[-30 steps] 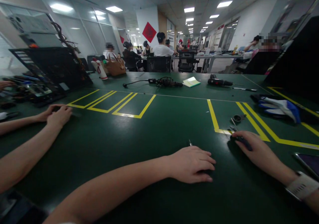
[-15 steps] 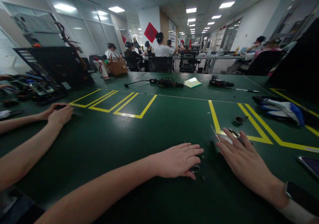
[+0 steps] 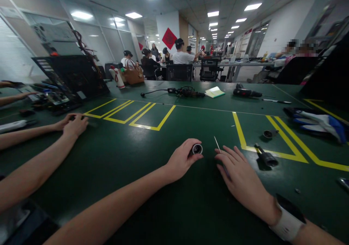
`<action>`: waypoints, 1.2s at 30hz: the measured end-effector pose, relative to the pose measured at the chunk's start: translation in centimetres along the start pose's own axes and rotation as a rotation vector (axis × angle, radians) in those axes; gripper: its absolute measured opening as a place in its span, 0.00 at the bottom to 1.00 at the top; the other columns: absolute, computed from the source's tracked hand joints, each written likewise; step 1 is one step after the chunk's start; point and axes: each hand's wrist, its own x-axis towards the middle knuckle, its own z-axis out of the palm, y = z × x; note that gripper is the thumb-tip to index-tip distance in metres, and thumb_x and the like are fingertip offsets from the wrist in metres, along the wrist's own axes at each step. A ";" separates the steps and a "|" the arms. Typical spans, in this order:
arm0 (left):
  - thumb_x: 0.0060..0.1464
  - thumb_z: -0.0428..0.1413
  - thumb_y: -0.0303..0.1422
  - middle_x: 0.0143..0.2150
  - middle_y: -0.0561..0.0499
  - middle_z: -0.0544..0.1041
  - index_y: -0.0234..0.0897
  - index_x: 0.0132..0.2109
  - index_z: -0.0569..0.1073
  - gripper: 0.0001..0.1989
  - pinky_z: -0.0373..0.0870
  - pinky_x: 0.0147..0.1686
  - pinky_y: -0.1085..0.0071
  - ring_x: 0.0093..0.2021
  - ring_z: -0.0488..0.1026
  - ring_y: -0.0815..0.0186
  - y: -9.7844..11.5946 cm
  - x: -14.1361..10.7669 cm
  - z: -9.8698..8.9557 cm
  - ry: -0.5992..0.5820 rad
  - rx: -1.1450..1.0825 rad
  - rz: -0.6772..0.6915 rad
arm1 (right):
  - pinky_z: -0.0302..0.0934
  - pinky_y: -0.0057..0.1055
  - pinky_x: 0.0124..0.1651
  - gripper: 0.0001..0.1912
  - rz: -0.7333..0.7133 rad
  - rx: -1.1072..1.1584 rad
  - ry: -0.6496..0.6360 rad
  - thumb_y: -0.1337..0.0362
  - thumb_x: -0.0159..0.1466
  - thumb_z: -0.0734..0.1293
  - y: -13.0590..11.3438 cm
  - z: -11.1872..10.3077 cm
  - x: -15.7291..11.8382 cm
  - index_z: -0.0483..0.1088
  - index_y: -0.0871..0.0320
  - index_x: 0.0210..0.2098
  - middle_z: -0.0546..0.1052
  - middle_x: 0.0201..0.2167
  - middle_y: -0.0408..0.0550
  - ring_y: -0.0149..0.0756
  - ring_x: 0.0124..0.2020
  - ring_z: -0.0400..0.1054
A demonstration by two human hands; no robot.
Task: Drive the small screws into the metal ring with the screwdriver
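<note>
My left hand [image 3: 181, 161] is closed round a hollow dark metal cylinder [image 3: 197, 149], its open round end facing me. To its right, my right hand [image 3: 237, 168] is closed on a thin screwdriver-like tool [image 3: 217, 144], its slim bright shaft pointing up and left past the fingers. Part of that tool's dark handle shows below the fingers. Beyond my right hand, a cup-shaped metal part with a stem [image 3: 268, 159] lies across the yellow tape. A similar smaller metal part [image 3: 268, 133] lies behind it. Near my right wrist rests a small nut [image 3: 297, 191].
Blue-and-white gloves [image 3: 316, 123] lie at the right. Across the green table [image 3: 152, 157] are a power drill [image 3: 247, 91], a notepad [image 3: 215, 92] and a cabled tool [image 3: 188, 91]. A co-worker's hands [image 3: 75, 124] work at the left, near a black frame [image 3: 73, 77].
My left hand has gone from lying over the metal cylinder to gripping it upright, farther from me. My right hand has moved left with the tool, uncovering the stemmed part.
</note>
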 end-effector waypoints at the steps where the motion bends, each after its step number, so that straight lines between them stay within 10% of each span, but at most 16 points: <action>1: 0.58 0.52 0.35 0.49 0.47 0.70 0.39 0.53 0.64 0.16 0.66 0.47 0.65 0.47 0.68 0.62 -0.1 0.0 0.2 0.019 -0.050 -0.020 | 0.55 0.58 0.58 0.13 -0.008 0.023 0.001 0.70 0.64 0.59 -0.1 -0.1 -0.3 0.69 0.59 0.46 0.75 0.51 0.56 0.50 0.55 0.65; 10: 0.55 0.54 0.28 0.46 0.47 0.71 0.36 0.51 0.67 0.16 0.70 0.44 0.65 0.45 0.71 0.62 -0.7 0.6 1.8 0.090 -0.407 -0.225 | 0.51 0.57 0.60 0.13 0.027 0.313 -0.024 0.71 0.62 0.61 -1.1 1.2 1.5 0.69 0.58 0.46 0.75 0.50 0.56 0.51 0.56 0.64; 18: 0.53 0.54 0.24 0.47 0.46 0.73 0.35 0.49 0.68 0.15 0.69 0.49 0.60 0.48 0.72 0.62 -0.4 1.4 2.5 0.202 -0.648 -0.337 | 0.69 0.43 0.47 0.18 0.257 0.822 -0.048 0.65 0.65 0.60 1.9 -0.6 1.5 0.60 0.53 0.54 0.73 0.53 0.54 0.41 0.51 0.71; 25: 0.52 0.55 0.20 0.50 0.46 0.73 0.36 0.53 0.68 0.21 0.64 0.55 0.60 0.51 0.70 0.62 -1.9 0.8 2.3 0.090 -0.778 -0.322 | 0.66 0.33 0.32 0.12 0.494 1.159 -0.016 0.56 0.66 0.60 1.9 -0.6 0.5 0.68 0.56 0.34 0.73 0.20 0.41 0.34 0.24 0.70; 36: 0.50 0.53 0.16 0.49 0.46 0.74 0.36 0.51 0.70 0.22 0.63 0.54 0.60 0.52 0.69 0.61 -1.1 0.9 2.2 0.076 -0.818 -0.375 | 0.57 0.30 0.27 0.15 0.632 1.275 -0.001 0.50 0.63 0.61 1.6 0.1 0.1 0.66 0.55 0.29 0.66 0.19 0.38 0.31 0.20 0.59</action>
